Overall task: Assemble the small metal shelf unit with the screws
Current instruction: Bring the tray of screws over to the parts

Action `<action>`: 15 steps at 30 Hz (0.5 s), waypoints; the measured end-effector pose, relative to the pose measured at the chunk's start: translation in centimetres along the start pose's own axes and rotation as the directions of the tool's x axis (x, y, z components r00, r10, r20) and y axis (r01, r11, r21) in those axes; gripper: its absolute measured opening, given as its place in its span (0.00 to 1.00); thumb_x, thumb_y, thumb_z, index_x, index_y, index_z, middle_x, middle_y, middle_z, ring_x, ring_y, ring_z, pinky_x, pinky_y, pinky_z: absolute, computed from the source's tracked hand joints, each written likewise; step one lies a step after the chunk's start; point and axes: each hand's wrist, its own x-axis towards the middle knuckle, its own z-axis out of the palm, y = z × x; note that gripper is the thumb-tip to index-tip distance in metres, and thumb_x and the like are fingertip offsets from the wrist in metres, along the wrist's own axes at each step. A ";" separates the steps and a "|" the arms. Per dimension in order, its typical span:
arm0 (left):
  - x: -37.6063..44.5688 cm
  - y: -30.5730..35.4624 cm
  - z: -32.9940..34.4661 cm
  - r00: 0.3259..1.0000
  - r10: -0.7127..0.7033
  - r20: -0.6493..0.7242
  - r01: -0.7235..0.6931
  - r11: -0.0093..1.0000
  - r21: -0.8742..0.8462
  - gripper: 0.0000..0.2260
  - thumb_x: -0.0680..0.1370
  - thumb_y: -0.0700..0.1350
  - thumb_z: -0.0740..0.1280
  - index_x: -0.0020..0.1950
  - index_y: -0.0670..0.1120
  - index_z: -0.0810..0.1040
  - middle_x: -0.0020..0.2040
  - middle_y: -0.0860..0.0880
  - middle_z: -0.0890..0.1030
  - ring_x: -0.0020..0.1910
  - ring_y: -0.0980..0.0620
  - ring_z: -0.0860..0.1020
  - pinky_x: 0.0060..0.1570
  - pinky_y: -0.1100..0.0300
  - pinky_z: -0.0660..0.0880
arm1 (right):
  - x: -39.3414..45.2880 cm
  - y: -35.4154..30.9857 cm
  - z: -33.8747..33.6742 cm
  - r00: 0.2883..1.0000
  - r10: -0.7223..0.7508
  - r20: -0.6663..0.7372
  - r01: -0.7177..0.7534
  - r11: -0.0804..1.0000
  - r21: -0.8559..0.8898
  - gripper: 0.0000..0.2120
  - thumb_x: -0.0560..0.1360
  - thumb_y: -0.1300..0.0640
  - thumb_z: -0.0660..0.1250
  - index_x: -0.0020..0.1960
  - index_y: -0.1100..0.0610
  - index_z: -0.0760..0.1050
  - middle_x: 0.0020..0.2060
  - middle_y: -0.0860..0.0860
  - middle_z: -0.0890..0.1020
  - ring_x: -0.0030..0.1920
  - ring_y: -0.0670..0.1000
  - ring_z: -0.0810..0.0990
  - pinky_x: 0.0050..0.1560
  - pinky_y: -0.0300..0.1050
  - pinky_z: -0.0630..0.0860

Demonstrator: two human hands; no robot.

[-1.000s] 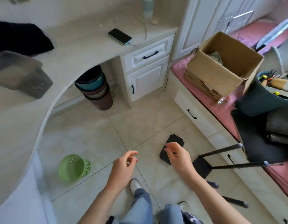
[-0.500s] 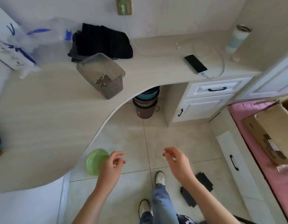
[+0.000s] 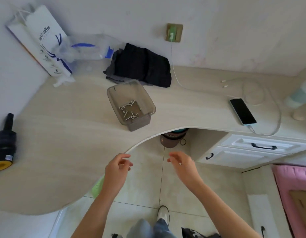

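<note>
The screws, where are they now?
In the head view the screws lie loose inside the grey plastic bin on the desk, just before the folded dark clothes.

Pale beige wood-grain worktop (image 3: 66, 134); smoky grey translucent bin (image 3: 131, 105) with silver screws (image 3: 129, 109); black folded cloth (image 3: 141, 66); white paper bag (image 3: 43, 42) with blue print; black phone (image 3: 242, 111), teal edge; pink mat (image 3: 293, 186); green basket (image 3: 97, 187).

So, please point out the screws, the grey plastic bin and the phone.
screws (image 3: 128, 110): head view, on the loose pile inside the bin.
grey plastic bin (image 3: 139, 122): head view, on its near outer wall.
phone (image 3: 242, 111): head view, on the dark screen.
</note>
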 end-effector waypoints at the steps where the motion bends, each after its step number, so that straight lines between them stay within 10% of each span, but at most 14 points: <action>1: 1.0 0.6 -0.1 1.000 0.001 -0.016 -0.001 1.000 -0.008 0.10 0.79 0.32 0.63 0.52 0.45 0.80 0.39 0.47 0.84 0.39 0.47 0.83 0.46 0.53 0.78 | 1.0 -0.8 -0.1 1.000 -0.006 0.009 0.006 1.000 0.002 0.08 0.80 0.59 0.62 0.57 0.52 0.78 0.46 0.46 0.85 0.45 0.39 0.78 0.37 0.24 0.69; 15: 18.2 7.2 -4.6 0.963 0.223 -0.154 -0.210 0.973 0.098 0.10 0.77 0.35 0.66 0.50 0.50 0.79 0.41 0.52 0.83 0.41 0.49 0.83 0.46 0.56 0.76 | 12.0 -10.4 2.3 0.965 0.219 0.146 -0.255 0.917 0.308 0.08 0.81 0.59 0.61 0.56 0.59 0.77 0.46 0.54 0.85 0.47 0.52 0.82 0.56 0.51 0.79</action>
